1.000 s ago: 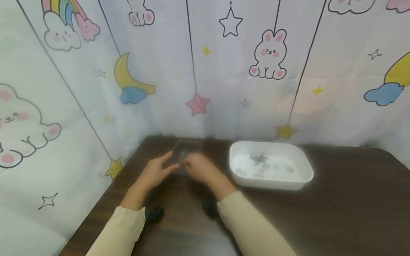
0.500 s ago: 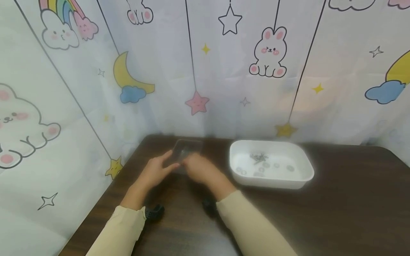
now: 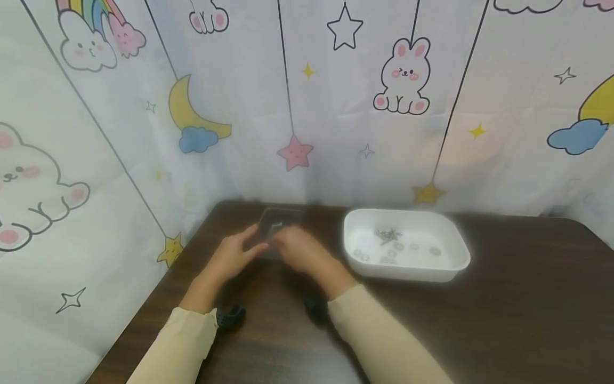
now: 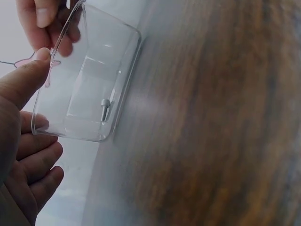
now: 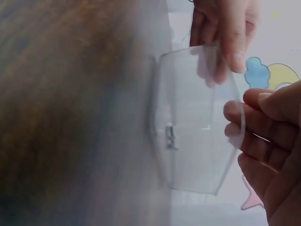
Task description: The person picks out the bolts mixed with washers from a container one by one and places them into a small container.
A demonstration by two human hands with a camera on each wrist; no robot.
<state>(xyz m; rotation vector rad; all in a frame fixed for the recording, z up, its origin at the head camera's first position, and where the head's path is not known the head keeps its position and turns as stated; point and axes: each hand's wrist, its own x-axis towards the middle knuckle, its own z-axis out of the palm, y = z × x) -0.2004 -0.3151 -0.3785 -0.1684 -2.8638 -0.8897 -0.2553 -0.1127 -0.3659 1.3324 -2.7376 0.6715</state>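
Observation:
A clear plastic box (image 3: 268, 248) stands near the far left of the table, its mouth towards me. Inside lies a small metal screw with a cylindrical head (image 4: 105, 109); in the right wrist view the metal (image 5: 170, 136) is blurred. My left hand (image 3: 234, 255) grips the left rim, thumb on the near side and fingers along the outside. My right hand (image 3: 298, 249) is at the box's opposite end. Its loosely curled fingers (image 5: 235, 113) reach over the rim, and I see nothing held between them. Part of the box is hidden behind this hand.
A white plastic tub (image 3: 408, 273) stands to the right of the hands. It holds a small heap of screws (image 3: 388, 234) and several pale washers (image 3: 434, 250). A curtain (image 3: 336, 122) with printed figures hangs behind the dark wooden table (image 3: 518, 309).
The left hand keeps its grip on the box. The right hand shifts slightly at the box, and the metal inside it shows more plainly now. The tub has not moved.

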